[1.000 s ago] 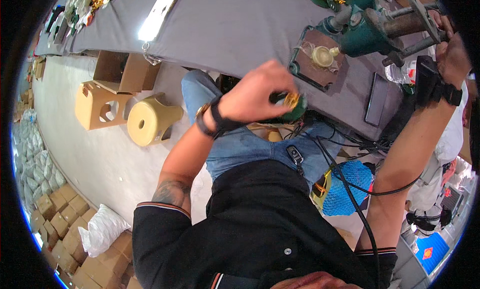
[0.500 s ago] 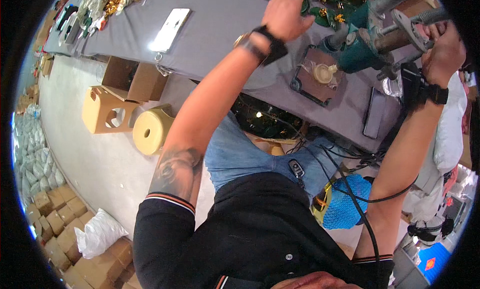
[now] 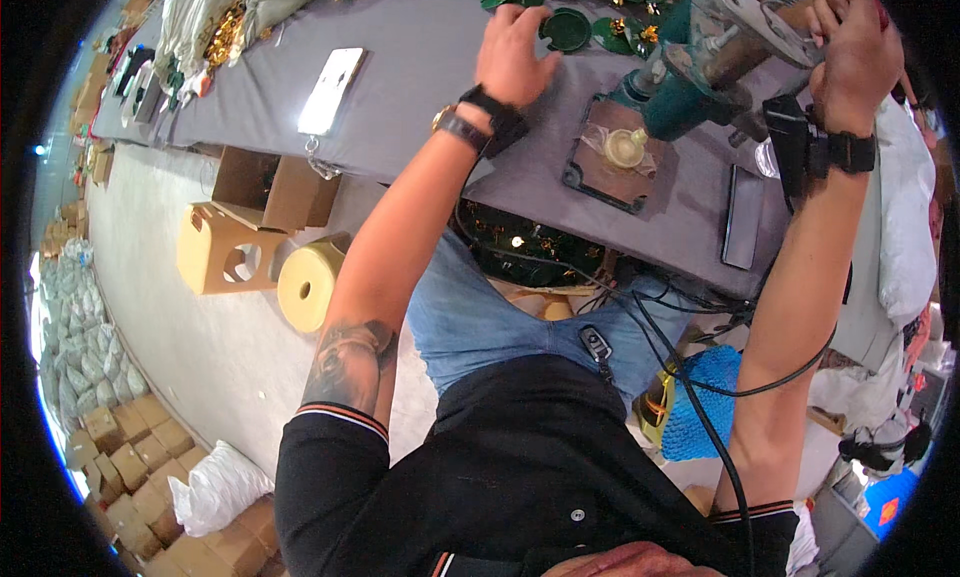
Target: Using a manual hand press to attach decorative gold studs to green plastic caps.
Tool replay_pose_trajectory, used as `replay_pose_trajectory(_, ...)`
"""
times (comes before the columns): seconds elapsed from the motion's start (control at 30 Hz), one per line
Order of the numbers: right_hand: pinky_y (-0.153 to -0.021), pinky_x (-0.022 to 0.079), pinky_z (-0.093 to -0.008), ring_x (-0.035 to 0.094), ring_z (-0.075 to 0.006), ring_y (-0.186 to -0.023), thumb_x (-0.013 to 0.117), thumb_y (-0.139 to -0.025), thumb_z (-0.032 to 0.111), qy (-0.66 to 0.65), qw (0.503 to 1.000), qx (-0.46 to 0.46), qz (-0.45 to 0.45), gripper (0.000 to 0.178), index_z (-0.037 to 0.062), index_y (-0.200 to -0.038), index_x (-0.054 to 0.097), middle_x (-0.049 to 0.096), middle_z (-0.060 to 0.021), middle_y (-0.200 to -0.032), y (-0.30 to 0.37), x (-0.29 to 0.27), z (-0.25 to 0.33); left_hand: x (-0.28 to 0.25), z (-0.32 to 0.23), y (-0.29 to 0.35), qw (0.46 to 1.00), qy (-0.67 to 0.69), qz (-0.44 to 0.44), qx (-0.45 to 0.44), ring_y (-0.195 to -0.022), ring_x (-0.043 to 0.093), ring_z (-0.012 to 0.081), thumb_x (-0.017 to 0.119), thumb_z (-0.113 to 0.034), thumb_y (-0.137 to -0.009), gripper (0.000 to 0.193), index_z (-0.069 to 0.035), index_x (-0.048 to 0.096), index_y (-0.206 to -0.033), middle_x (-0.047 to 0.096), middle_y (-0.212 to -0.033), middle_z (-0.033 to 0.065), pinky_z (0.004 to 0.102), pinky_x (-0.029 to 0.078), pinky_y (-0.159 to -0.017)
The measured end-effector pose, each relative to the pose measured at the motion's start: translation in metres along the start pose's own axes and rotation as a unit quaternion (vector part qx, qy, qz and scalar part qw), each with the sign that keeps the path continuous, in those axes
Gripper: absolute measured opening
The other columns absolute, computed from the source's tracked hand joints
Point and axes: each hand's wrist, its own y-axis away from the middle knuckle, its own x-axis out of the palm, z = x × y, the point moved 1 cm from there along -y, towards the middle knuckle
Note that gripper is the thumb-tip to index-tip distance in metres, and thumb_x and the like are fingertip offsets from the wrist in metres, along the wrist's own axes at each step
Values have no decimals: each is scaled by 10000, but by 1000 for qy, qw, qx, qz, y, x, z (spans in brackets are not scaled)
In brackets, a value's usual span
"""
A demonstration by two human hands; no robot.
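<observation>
A dark green hand press [image 3: 690, 92] stands on the grey-covered table, its metal ram above a wooden-topped base [image 3: 612, 172]. On that base a pale yellow round fixture [image 3: 626, 148] sits in clear film. My left hand [image 3: 515, 57] is over the table left of the press, thumb spread from the fingers, with nothing seen in it. Just right of its fingertips lies a round green plastic cup [image 3: 567, 29]. Beside the press's upper right, my right hand [image 3: 855, 57] is closed around its lever, which the fingers mostly hide. Green pieces with gold flowers [image 3: 625, 29] lie behind.
A white phone [image 3: 332, 89] lies at the left and a dark phone [image 3: 742, 217] near the front edge. Black cables [image 3: 690, 377] hang by my right arm. Yellow stools [image 3: 312, 285] and an open carton [image 3: 275, 182] stand on the floor at left.
My left hand has drawn back from the green pieces, down and to the left. My right hand stays at the lever, higher in the view. The whole view has shifted slightly.
</observation>
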Motion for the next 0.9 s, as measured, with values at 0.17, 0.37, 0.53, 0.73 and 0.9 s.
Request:
replay_pose_trajectory(0.17,-546,334,-272,461,-101,-620,546,-1042,147,1,990,128,-61,234,60,-825,537,479,-1,-738,-1,10,9,23,12,-29,992,-18,92,-88,-1107,649,410,727,-80,-807,376,-104,707,-1181,695,-1164,198,475,539,-964)
replay_pose_trajectory(0.37,-568,352,-271,471,-108,-628,547,-1046,152,2,989,144,-42,242,37,-833,562,564,-35,-792,0,9,4,-20,-15,25,988,-34,133,74,-976,641,397,719,-55,-769,150,-54,715,-918,672,-952,159,468,537,-853)
replay_pose_trajectory(0.53,-575,367,-268,484,-124,-629,577,-1042,185,42,993,88,-67,237,1,-905,640,568,-36,-792,-6,-5,-14,-50,-23,57,984,100,148,3,-920,646,365,845,-157,-747,273,-35,692,-937,659,-970,149,430,541,-823)
replay_pose_trajectory(0.73,-539,325,-285,411,-101,-562,566,-1027,151,-32,990,134,-28,212,51,-841,548,475,3,-720,-10,-4,-5,-20,-9,42,988,45,114,-94,-836,700,304,885,-250,-763,509,-16,718,-1183,719,-958,165,398,570,-773)
replay_pose_trajectory(0.9,-526,323,-289,407,-108,-545,575,-1022,140,-50,985,153,-63,159,23,-917,549,470,-5,-717,-10,-5,-17,-29,-64,33,963,202,148,-98,-833,727,246,857,-147,-769,330,-16,744,-1050,744,-945,147,353,578,-768)
